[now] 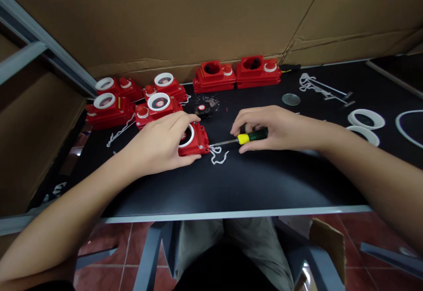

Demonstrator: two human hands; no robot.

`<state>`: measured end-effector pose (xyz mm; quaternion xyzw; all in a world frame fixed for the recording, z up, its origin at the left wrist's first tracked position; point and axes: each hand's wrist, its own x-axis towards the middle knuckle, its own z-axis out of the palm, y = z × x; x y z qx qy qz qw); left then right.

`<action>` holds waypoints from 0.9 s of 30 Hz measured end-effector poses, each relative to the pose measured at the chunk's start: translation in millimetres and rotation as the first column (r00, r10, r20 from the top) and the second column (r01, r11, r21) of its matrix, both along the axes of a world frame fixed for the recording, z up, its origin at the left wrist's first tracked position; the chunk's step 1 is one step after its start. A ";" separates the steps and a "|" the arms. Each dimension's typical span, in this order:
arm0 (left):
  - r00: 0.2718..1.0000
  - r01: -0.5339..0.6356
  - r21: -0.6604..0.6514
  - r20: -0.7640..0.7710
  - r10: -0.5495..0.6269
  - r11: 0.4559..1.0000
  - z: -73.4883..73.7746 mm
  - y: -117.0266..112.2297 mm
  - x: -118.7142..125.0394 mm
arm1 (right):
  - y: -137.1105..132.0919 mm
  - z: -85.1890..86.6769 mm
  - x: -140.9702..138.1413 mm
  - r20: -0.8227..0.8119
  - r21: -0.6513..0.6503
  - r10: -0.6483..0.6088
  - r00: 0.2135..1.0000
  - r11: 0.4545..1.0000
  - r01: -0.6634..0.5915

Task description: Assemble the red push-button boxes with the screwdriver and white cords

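My left hand (165, 143) is wrapped over a red box (200, 137) with a white ring around a round window, pressing it on the black table. Much of that box is hidden under the palm. In my right hand (269, 125) is a screwdriver (243, 139) with a yellow and dark green handle. Its metal shaft points left, and the tip meets the right end of the box. A loose white chain (218, 156) lies by that end, close to the tip.
More red boxes (258, 77) stand along the cardboard wall and at left. Behind the held box lies a small black part (203, 108). At right are a glass disc (291, 99), metal rods with chain (325, 89) and white rings (366, 119). The table's front edge (231, 214) is near.
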<state>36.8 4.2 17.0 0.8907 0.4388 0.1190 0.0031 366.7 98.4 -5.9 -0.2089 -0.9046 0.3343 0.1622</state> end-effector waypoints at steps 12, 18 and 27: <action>1.000 0.017 0.023 0.012 -0.017 1.000 -0.3 0.4 0.0 | -3.7 5.9 0.1 0.011 -0.044 -0.061 0.998 0.997 0.061; 1.000 0.013 0.021 0.014 -0.013 1.000 -0.8 0.5 -0.6 | -4.4 5.9 0.9 0.017 -0.100 -0.028 0.999 0.995 0.030; 1.000 0.002 0.011 0.005 -0.002 1.000 -0.5 0.5 -0.2 | -0.4 -3.6 -0.9 -0.029 0.069 0.026 0.999 0.997 -0.024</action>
